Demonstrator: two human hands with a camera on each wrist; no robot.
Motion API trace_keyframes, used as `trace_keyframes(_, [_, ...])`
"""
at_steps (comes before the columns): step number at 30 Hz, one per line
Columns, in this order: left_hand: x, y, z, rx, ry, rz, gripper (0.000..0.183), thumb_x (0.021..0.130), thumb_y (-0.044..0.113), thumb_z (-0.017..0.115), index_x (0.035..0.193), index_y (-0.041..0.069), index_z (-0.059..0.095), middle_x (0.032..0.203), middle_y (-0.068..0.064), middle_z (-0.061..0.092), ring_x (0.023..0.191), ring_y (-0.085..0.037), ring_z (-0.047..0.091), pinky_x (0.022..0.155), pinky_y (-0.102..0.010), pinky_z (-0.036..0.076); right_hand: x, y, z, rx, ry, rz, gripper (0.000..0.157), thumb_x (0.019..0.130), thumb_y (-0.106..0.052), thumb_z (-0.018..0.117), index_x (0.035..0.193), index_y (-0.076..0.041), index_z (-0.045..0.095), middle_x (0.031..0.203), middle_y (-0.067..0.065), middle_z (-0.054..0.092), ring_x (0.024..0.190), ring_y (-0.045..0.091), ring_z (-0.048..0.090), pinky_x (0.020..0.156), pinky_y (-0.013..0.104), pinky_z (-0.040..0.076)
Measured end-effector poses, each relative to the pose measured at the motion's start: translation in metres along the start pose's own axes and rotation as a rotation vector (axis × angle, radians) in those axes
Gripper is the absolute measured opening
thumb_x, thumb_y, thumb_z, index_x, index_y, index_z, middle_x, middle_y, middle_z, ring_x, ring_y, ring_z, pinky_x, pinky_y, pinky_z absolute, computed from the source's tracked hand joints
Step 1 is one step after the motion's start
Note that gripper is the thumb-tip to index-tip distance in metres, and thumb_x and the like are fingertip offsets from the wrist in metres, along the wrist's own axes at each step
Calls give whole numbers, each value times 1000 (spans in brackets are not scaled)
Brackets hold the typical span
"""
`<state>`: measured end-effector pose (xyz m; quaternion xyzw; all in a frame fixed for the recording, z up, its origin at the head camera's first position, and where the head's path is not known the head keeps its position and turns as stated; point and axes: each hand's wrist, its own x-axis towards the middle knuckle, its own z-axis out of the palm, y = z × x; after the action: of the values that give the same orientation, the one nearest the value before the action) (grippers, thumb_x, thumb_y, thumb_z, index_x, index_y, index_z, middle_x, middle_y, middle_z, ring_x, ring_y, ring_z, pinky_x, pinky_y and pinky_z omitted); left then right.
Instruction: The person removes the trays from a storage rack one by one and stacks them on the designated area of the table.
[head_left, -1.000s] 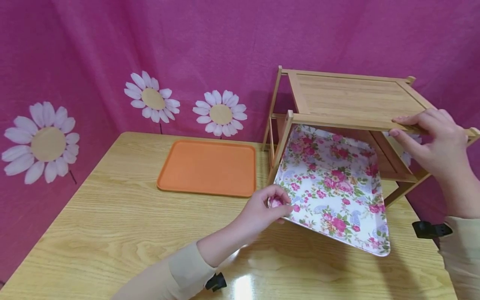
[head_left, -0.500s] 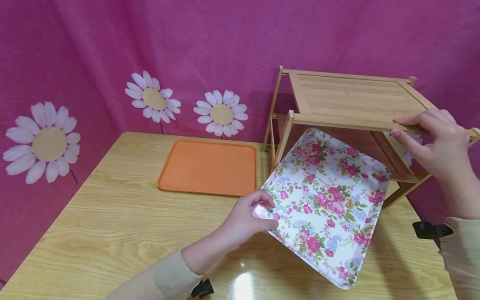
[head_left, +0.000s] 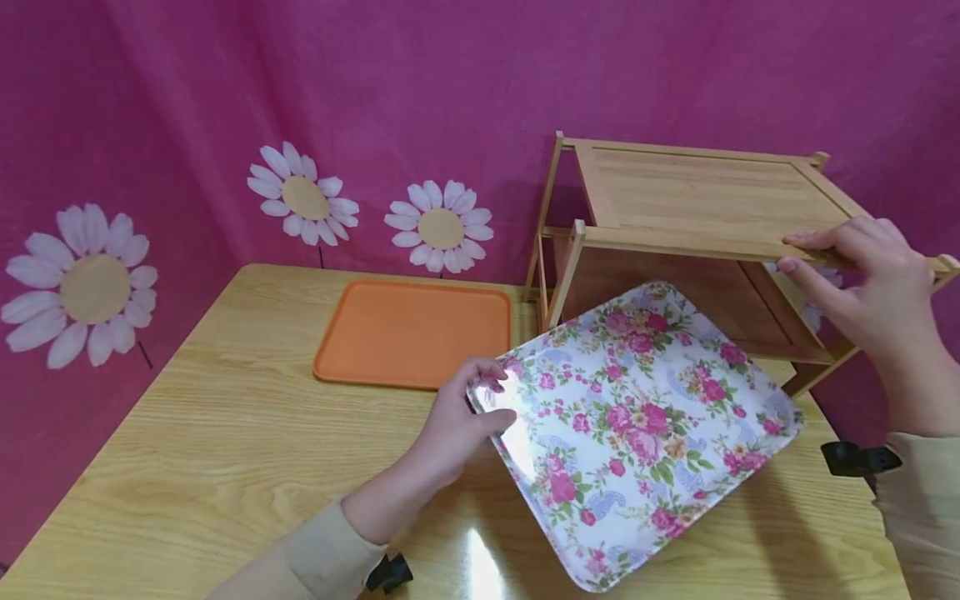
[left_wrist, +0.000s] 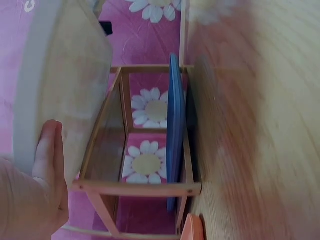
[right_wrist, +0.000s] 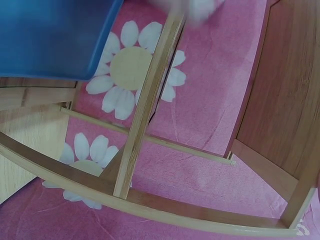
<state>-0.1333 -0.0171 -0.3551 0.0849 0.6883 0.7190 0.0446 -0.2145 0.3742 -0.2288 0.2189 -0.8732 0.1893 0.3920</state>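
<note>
A white tray (head_left: 637,425) printed with pink roses is tilted in front of the wooden rack (head_left: 712,192). My left hand (head_left: 457,417) pinches its left corner, thumb on the upper face and fingers at the rim. The left wrist view shows the pale underside of the floral tray (left_wrist: 70,75) with my left hand's fingers (left_wrist: 50,155) against it. My right hand (head_left: 877,283) grips the front rail of the rack's top shelf, thumb below and fingers above. A blue tray (left_wrist: 175,120) lies low in the rack, hidden in the head view.
An orange tray (head_left: 416,333) lies flat on the wooden table (head_left: 225,450), left of the rack. Behind stands a magenta curtain (head_left: 450,83) with large white daisies. The blue tray (right_wrist: 50,40) also shows in the right wrist view, near the rack's bars (right_wrist: 150,105).
My left hand has drawn the floral tray out of the rack, leftward and toward me, turning it on the way. My right hand stays on the rack's rail.
</note>
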Motion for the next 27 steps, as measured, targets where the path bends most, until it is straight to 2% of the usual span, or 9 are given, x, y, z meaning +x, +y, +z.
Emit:
trace_keyframes(4, [5,1,-8,-65,41,-49,38,80,-9,59,112,9,49,119,-11,46,59,-15,47,48,-23,43,0,2,-1,-2,-8,14,30,79,-22,77,97,1,71,96,-45,43,84,-14,30,66,17,23])
trace_keyframes(9, [10,2,-16,-94,101,-72,35,85,-8,56,113,10,47,108,-16,52,60,-14,48,49,-23,44,0,3,0,0,-2,7,32,80,-27,76,96,0,71,97,-46,43,84,-14,31,66,17,23])
trace_keyframes(13, [13,2,-25,-84,120,-63,34,87,-6,56,114,13,49,109,-15,51,53,-12,41,46,-21,40,1,0,0,5,9,-9,40,82,-36,73,96,2,71,97,-46,44,83,-14,29,65,18,22])
trace_keyframes(14, [14,2,-27,-88,116,-68,35,87,-6,56,115,14,49,110,-15,51,54,-11,45,47,-22,44,1,-2,0,7,12,-12,42,82,-37,72,95,2,71,97,-45,44,83,-14,29,65,18,22])
trace_keyframes(16, [15,3,-32,-94,96,-75,39,87,-5,57,117,17,48,114,-15,52,59,-14,53,51,-26,50,2,-6,-1,13,17,-17,44,83,-39,71,95,3,70,97,-45,44,83,-14,29,65,18,22])
trace_keyframes(18, [16,4,-39,-120,50,-94,44,86,-4,59,120,19,45,114,-18,55,70,-20,62,58,-36,57,2,-5,-1,5,12,-13,45,83,-40,71,96,3,70,96,-46,43,83,-14,28,65,18,22])
trace_keyframes(20, [18,6,-46,-150,-8,-114,51,84,-3,62,124,22,41,118,-18,55,80,-27,66,65,-46,57,1,-3,0,-3,7,-9,43,83,-38,72,96,3,71,95,-45,42,82,-13,27,64,19,22])
trace_keyframes(23, [20,7,-56,-155,-97,-120,63,80,-4,67,129,23,37,122,-19,54,86,-29,66,71,-47,56,0,1,0,-16,0,-10,43,82,-39,72,97,2,71,94,-44,42,81,-12,27,64,20,22])
trace_keyframes(27, [24,5,-66,-92,-158,-122,74,75,-6,72,132,23,36,125,-16,51,94,-28,63,77,-41,56,1,-5,0,-7,16,-17,46,83,-42,70,95,3,71,93,-44,42,79,-12,27,64,18,22])
